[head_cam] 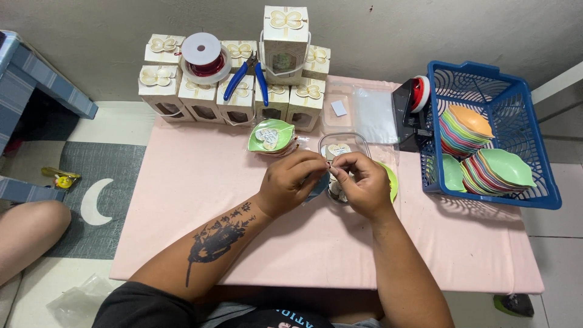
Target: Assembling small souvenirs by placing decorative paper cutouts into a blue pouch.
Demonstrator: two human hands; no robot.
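Observation:
My left hand (293,182) and my right hand (363,183) meet over the middle of the pink table (200,200), fingertips pinched together on a small item wrapped in clear plastic; what it is stays mostly hidden. A green leaf-shaped dish (392,181) lies under my right hand. Just beyond the fingers stands a clear plastic tub (344,144) with small heart-shaped stickers inside. Another green leaf dish (271,136) holding small stickers sits to the left of the tub.
White gift boxes (225,91) are stacked along the wall, with a reel of red wire (203,58) and blue-handled pliers (246,76) on top. A tape dispenser (410,112), clear bags (375,114) and a blue basket (522,115) of coloured leaf dishes stand at right.

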